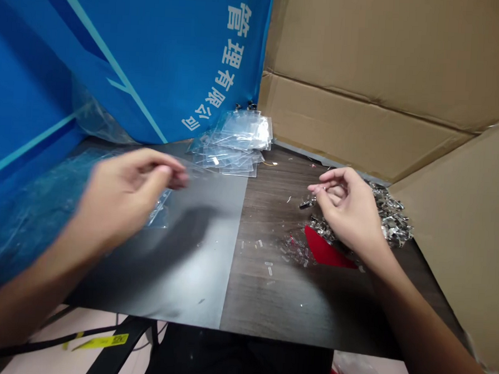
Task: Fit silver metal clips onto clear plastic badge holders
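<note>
My left hand [126, 189], slightly blurred, is closed in a pinch over the left part of the table. From its fingers a thin clear plastic sleeve [198, 170] reaches to the right, seen almost edge-on. On the other side, my right hand [351, 209] pinches a small shiny metal clip [307, 203] between thumb and fingertips. Behind and partly under that hand lies a heap of metal clips [396, 222]. Close below it is a red piece [327, 249] with tiny clear strips [296, 251] scattered beside it. More clear sleeves [159, 213] lie under my left hand.
A stack of clear sleeves [239, 144] with a few clips lies at the back. Blue printed sheeting [156, 54] stands behind on the left, cardboard walls [362, 115] on the right. A grey mat [186, 273] covers the left of the dark wooden table [276, 311].
</note>
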`<move>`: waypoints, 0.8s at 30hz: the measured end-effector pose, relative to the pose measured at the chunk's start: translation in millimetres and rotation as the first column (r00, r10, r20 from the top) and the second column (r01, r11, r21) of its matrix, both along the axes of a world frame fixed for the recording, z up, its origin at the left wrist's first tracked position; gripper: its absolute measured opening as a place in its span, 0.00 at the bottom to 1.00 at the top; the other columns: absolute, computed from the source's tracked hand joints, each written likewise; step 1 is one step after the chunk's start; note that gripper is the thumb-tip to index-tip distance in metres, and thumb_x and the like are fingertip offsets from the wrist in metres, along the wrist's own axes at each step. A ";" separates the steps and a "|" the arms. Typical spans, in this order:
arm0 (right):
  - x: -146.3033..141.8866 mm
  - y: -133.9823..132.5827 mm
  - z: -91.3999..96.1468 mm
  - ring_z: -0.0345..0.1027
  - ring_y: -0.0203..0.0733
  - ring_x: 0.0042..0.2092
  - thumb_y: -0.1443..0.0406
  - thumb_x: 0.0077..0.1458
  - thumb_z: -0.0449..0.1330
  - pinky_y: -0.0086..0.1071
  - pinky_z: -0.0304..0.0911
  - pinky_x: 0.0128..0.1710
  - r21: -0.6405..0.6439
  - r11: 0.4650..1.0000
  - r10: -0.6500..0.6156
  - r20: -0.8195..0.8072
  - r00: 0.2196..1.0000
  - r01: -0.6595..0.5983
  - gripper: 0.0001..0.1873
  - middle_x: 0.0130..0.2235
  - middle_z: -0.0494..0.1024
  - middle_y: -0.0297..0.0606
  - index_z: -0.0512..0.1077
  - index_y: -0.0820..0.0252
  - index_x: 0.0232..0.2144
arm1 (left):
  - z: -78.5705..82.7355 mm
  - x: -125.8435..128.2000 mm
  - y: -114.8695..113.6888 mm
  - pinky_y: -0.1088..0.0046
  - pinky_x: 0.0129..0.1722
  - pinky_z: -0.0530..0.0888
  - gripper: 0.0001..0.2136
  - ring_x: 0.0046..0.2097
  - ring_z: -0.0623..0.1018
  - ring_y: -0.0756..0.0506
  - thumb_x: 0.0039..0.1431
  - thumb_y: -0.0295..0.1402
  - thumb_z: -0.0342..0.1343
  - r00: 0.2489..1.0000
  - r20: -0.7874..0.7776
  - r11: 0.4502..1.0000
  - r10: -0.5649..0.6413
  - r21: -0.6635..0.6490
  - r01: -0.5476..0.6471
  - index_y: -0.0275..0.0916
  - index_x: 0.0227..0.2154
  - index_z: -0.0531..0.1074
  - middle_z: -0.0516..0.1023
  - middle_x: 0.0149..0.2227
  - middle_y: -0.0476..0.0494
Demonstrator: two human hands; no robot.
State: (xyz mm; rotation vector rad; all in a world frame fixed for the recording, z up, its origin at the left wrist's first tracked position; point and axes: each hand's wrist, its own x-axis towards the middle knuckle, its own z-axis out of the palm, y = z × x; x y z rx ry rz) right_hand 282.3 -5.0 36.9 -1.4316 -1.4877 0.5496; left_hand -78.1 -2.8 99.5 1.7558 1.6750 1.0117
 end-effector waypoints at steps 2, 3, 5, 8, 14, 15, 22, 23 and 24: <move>-10.1 -4.1 -3.3 0.85 0.50 0.45 0.62 0.63 0.67 0.41 0.80 0.44 -0.048 0.993 0.098 -0.130 0.987 -0.105 0.15 0.41 0.78 0.40 0.66 0.53 0.47 | -23.9 34.5 9.7 0.65 0.44 0.78 0.06 0.38 0.81 0.44 0.66 0.34 0.60 0.908 0.371 0.973 -0.193 -0.046 0.226 0.36 0.37 0.77 0.81 0.35 0.43; -15.7 -6.5 -5.2 0.85 0.48 0.43 0.62 0.62 0.68 0.41 0.81 0.43 -0.072 0.986 0.135 -0.184 0.974 -0.150 0.17 0.40 0.78 0.38 0.66 0.53 0.48 | -36.7 49.1 13.4 0.67 0.42 0.77 0.05 0.36 0.80 0.46 0.64 0.33 0.62 0.824 0.516 0.949 -0.234 -0.063 0.309 0.37 0.36 0.75 0.79 0.33 0.45; -26.7 -11.0 -9.8 0.85 0.47 0.39 0.60 0.59 0.72 0.40 0.81 0.41 -0.130 0.969 0.170 -0.276 0.946 -0.212 0.20 0.38 0.80 0.37 0.68 0.55 0.48 | -59.3 70.8 18.0 0.71 0.36 0.73 0.05 0.33 0.74 0.49 0.63 0.31 0.64 0.683 0.697 0.909 -0.221 -0.106 0.402 0.37 0.35 0.73 0.75 0.32 0.48; -39.9 -16.4 -16.4 0.84 0.47 0.38 0.57 0.54 0.77 0.41 0.80 0.41 -0.225 0.932 0.198 -0.344 0.918 -0.286 0.21 0.36 0.84 0.41 0.74 0.58 0.42 | -78.9 85.7 19.5 0.72 0.32 0.66 0.08 0.30 0.66 0.50 0.62 0.33 0.66 0.489 0.864 0.805 -0.121 -0.204 0.558 0.36 0.39 0.77 0.68 0.31 0.49; -55.1 -26.2 -19.2 0.75 0.39 0.34 0.57 0.70 0.63 0.36 0.72 0.37 -0.226 0.863 0.365 -0.342 0.866 -0.452 0.12 0.34 0.81 0.37 0.79 0.59 0.41 | -88.3 84.6 12.5 0.65 0.35 0.64 0.17 0.32 0.61 0.46 0.65 0.47 0.60 0.364 0.918 0.556 -0.159 -0.221 0.801 0.36 0.41 0.82 0.63 0.33 0.45; -56.9 -28.3 -18.7 0.73 0.38 0.34 0.58 0.72 0.61 0.35 0.70 0.36 -0.224 0.857 0.384 -0.324 0.865 -0.465 0.11 0.33 0.80 0.35 0.78 0.59 0.40 | -89.0 83.3 10.1 0.64 0.36 0.64 0.16 0.33 0.62 0.46 0.63 0.44 0.60 0.371 0.905 0.567 -0.209 -0.198 0.800 0.37 0.43 0.82 0.63 0.33 0.45; -65.2 -43.9 -18.6 0.55 0.35 0.29 0.54 0.78 0.55 0.31 0.56 0.30 -0.300 0.728 0.471 -0.434 0.768 -0.616 0.17 0.28 0.61 0.27 0.75 0.57 0.40 | -88.8 74.0 -8.2 0.62 0.48 0.69 0.32 0.46 0.71 0.42 0.55 0.26 0.62 0.616 0.467 0.685 -0.634 -0.031 0.728 0.45 0.63 0.63 0.69 0.46 0.44; -65.8 -45.4 -18.6 0.51 0.34 0.27 0.51 0.78 0.55 0.30 0.52 0.27 -0.323 0.683 0.456 -0.511 0.729 -0.655 0.18 0.28 0.58 0.25 0.74 0.56 0.41 | -89.5 73.4 -9.2 0.63 0.45 0.68 0.30 0.44 0.70 0.43 0.55 0.26 0.60 0.625 0.446 0.694 -0.641 -0.011 0.720 0.45 0.61 0.63 0.68 0.45 0.45; -66.1 -46.4 -18.6 0.46 0.33 0.26 0.50 0.77 0.56 0.29 0.48 0.25 -0.341 0.641 0.435 -0.576 0.692 -0.687 0.18 0.28 0.56 0.25 0.73 0.55 0.42 | -90.5 73.1 -9.6 0.64 0.43 0.68 0.28 0.43 0.69 0.43 0.55 0.25 0.58 0.629 0.438 0.702 -0.642 0.005 0.712 0.45 0.59 0.63 0.66 0.44 0.46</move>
